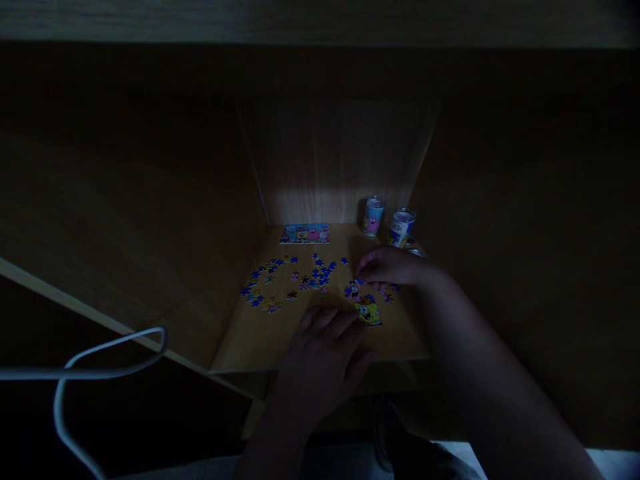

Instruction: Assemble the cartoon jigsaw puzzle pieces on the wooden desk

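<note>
The left hand [325, 347] lies loosely spread beside a yellow cartoon-face jigsaw section [370, 313] on the brown wooden shelf [260, 340], perhaps steadying it; the right hand [386, 265] bends by pink-and-blue jigsaw pieces [354, 290], its grip unclear.

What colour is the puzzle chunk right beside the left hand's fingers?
The puzzle chunk is mostly yellow, with a cartoon face; the head view shows it.
</note>
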Available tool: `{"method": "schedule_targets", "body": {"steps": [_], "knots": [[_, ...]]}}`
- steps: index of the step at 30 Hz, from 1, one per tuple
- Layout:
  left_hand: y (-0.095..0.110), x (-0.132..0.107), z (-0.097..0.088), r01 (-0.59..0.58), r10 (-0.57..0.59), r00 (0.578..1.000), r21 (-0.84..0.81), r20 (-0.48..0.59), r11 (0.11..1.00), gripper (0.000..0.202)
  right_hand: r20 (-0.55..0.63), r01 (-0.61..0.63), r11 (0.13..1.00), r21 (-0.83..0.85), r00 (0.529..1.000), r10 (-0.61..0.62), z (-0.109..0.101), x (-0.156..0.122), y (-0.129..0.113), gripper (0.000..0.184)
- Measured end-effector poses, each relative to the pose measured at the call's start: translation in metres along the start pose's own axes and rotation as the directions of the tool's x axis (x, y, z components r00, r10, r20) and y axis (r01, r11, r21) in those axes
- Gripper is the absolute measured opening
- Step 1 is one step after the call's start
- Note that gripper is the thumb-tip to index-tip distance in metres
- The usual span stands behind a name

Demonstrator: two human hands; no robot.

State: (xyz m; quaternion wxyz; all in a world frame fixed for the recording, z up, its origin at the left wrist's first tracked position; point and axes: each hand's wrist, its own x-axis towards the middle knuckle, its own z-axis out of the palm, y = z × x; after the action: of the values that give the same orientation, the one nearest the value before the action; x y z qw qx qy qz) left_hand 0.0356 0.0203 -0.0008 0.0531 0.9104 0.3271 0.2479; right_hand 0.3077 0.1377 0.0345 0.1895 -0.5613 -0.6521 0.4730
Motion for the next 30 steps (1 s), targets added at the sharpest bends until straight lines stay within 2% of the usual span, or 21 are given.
{"method": "schedule_targets", "body": {"steps": [10,19,24,30], "knots": [[-0.003,-0.002,0.0,-0.003,0.003,1.0,-0.019,0.025,1.0,0.038,-0.032,-0.016,0.998,-0.053,0.999,0.014,0.002,-0.002,-0.003,0.014],[-0.004,-0.001,-0.001,-0.003,0.004,0.998,-0.015,0.061,1.0,0.042,-0.045,-0.05,0.997,-0.066,0.998,0.047,0.007,-0.004,-0.008,0.02],[-0.004,-0.001,0.0,-0.005,0.005,0.999,0.003,0.053,1.0,0.044,-0.06,-0.001,0.995,-0.103,0.998,-0.005,0.008,-0.003,-0.009,0.014],[-0.004,-0.001,-0.001,-0.006,0.006,0.998,-0.004,0.059,1.0,0.042,-0.081,0.008,0.991,-0.135,0.997,-0.019,0.01,-0.005,-0.009,0.017]]}}
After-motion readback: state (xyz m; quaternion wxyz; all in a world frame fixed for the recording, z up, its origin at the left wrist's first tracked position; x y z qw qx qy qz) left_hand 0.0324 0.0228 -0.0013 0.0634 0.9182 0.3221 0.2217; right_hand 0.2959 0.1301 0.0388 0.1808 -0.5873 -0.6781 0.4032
